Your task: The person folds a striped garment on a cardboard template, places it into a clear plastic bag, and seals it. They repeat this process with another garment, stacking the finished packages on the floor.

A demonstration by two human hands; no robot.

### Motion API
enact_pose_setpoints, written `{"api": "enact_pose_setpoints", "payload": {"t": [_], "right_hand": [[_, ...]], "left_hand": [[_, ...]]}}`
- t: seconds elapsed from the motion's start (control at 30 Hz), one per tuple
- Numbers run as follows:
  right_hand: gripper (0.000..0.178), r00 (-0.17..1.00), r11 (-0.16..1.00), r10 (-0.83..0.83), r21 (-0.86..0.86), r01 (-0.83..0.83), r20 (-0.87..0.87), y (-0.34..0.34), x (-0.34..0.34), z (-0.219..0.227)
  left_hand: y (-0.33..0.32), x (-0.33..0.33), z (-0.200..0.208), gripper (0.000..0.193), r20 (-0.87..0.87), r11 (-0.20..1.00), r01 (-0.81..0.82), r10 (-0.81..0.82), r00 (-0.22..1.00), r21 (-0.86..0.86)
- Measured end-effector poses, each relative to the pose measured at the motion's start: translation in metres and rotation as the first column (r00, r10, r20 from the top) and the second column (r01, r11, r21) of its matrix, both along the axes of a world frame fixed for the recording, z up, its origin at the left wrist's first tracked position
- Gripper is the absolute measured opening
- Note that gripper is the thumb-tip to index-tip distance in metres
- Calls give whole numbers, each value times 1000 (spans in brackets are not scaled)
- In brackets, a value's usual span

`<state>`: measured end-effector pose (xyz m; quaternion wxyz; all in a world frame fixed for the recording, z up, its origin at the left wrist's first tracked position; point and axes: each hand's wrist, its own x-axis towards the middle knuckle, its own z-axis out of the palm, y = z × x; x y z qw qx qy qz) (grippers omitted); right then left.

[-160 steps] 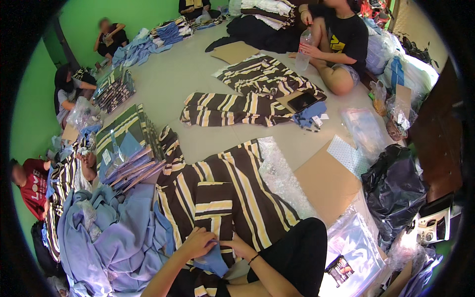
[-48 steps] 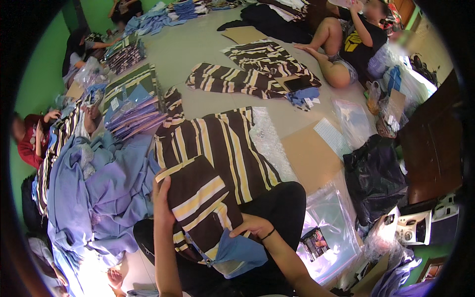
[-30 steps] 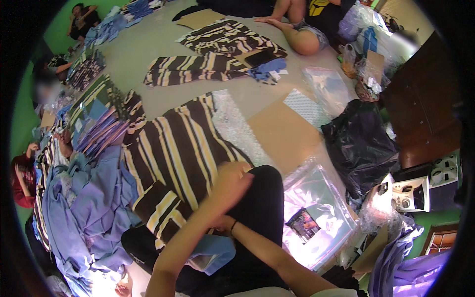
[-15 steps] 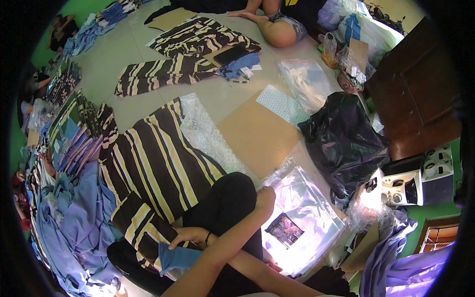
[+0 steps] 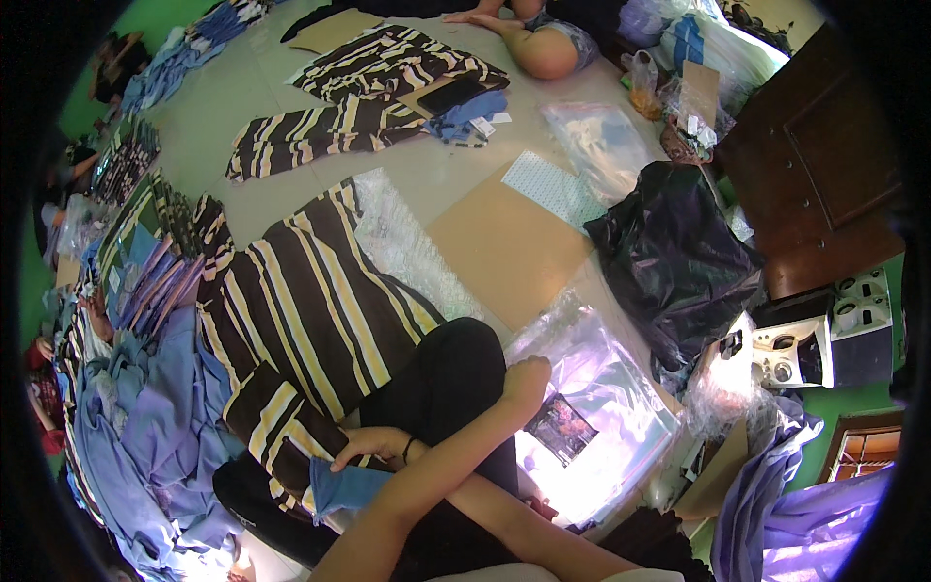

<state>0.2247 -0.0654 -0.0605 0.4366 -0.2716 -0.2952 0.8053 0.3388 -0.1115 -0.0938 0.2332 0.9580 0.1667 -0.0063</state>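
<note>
My forearms cross over my lap. My left hand [image 5: 527, 382] reaches to the right, fingers closed, at the near-left edge of a shiny stack of clear plastic bags [image 5: 621, 427]; what it pinches, if anything, is hidden. My right hand [image 5: 376, 445], with a dark band at its wrist, grips the edge of a blue cloth piece [image 5: 351, 487]. The blue cloth lies against the end of a brown, yellow and white striped sleeve [image 5: 281, 427]. That sleeve belongs to a striped garment [image 5: 305, 291] spread on the floor beyond my dark-clad knee [image 5: 436, 373].
Cardboard [image 5: 509, 242] lies ahead beside a black plastic bag [image 5: 674, 257]. Blue cloth [image 5: 155, 417] heaps at left. More striped garments [image 5: 325, 134] lie farther off, with a phone [image 5: 451, 94]. A brown wooden panel [image 5: 810, 165] stands at right. Another person's bent leg [image 5: 543, 53] is at the top.
My left hand has shifted slightly up and right along the plastic bags. My right hand stays at the blue cloth, and the whole view has moved a little.
</note>
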Motion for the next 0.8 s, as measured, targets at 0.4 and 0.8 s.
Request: {"api": "enact_pose_setpoints", "payload": {"t": [0.4,0.8], "right_hand": [[82,978,965,191,-200,-171,84,30,-38,-61],[65,971,941,216,-286,-179,103,25,-27,-33]], "left_hand": [[-85,-29,120,15,580,355,675,-345,738,-647],[207,-94,195,24,852,979,93,-206,482,184]]}}
